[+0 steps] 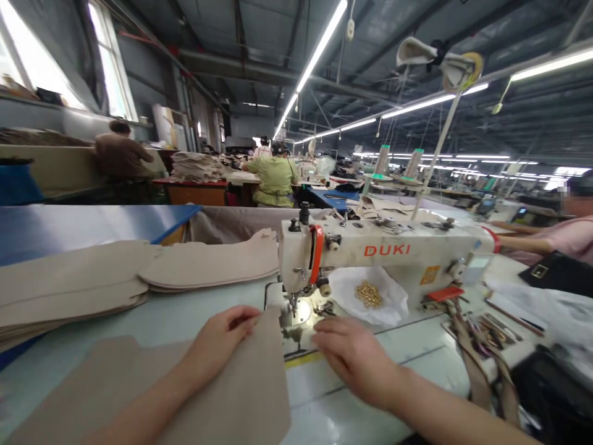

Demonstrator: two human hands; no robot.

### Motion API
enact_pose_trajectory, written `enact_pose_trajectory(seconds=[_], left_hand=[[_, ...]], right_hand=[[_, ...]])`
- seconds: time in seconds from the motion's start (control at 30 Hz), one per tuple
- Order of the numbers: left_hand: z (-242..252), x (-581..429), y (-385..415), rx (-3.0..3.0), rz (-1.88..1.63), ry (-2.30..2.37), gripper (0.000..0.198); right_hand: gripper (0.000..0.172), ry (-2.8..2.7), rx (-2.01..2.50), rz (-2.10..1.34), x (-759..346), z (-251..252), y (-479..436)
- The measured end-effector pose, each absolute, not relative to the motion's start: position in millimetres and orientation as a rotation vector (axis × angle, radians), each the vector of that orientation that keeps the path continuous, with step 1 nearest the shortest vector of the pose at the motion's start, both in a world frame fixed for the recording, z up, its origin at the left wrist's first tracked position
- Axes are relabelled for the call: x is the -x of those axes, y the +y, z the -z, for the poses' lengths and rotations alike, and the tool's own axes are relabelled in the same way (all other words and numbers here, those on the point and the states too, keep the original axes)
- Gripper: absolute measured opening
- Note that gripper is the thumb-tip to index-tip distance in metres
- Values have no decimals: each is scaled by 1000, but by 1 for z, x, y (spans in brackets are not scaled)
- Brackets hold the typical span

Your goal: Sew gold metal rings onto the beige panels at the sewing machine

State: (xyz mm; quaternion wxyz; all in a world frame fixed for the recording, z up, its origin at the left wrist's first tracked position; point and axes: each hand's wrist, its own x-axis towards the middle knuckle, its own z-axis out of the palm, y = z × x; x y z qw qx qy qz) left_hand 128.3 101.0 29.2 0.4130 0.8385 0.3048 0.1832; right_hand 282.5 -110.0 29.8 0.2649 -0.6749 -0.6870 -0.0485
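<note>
A large beige-grey fabric panel [250, 383] lies on the machine table, its far end beside the needle area. My left hand [225, 334] grips that panel near its upper edge, thumb and fingers closed on it. To the right of the needle plate [302, 311], my right hand [352, 355] is low over the table with fingers bent and drawn together. Whatever its fingertips hold, if anything, is hidden. Above both hands stands the white sewing machine [384, 250], its lamp lighting the plate. Small dark metal parts [325, 308] sit just beyond my right fingertips.
Stacked beige panels [74, 278] and another stack [213, 266] lie left. Behind the needle, a white bag [393, 296] holds small gold-coloured pieces [368, 294]. Straps [472, 358] and a tool tray [495, 334] are at right. A co-worker's arm [525, 244] reaches behind the machine.
</note>
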Motion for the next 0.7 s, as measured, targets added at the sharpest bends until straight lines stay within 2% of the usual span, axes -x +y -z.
enact_pose_trajectory(seconds=[0.13, 0.2, 0.3, 0.5, 0.7], left_hand=[[-29, -131, 101, -2091, -413, 799, 31], [-28, -132, 102, -2093, -398, 778, 31], [-24, -133, 104, -2103, -397, 760, 32], [-21, -132, 106, -2091, -398, 743, 33], [-28, -134, 100, -2054, -404, 734, 31]], right_hand=[[25, -1485, 2384, 249, -349, -46, -118], [21, -1443, 2498, 256, -372, -47, -112], [13, -1522, 2565, 217, -382, -43, -100], [24, -1601, 2644, 274, -367, -40, -90], [21, -1595, 2685, 300, -366, -45, -91]])
